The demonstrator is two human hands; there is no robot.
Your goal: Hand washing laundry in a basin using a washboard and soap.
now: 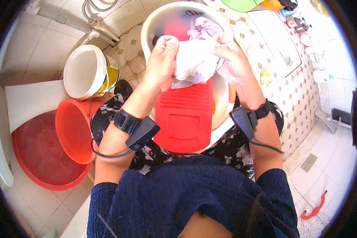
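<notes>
Between my two hands, above a red washboard, a wet white cloth [197, 60] is stretched and bunched. My left hand [164, 55] pinches its left edge, thumb on top. The right edge is gripped by my right hand [233, 59], thumb and fingers closed on it. The ridged red washboard [183, 121] leans in a white basin [146, 39], its lower end toward my lap. Pale pinkish fabric [206, 27] lies beyond the cloth, and whether it is joined to it I cannot tell. Cloudy water and something red show at the basin's far side.
To the left stand a white bucket [84, 71], a tilted red-orange basin [73, 133] and a large red tub [47, 180] with water. Pipes [67, 22] run along the left wall. Several bottles [297, 23] stand at the upper right, by a white floor fixture [273, 39]. A red hook [315, 208] lies lower right.
</notes>
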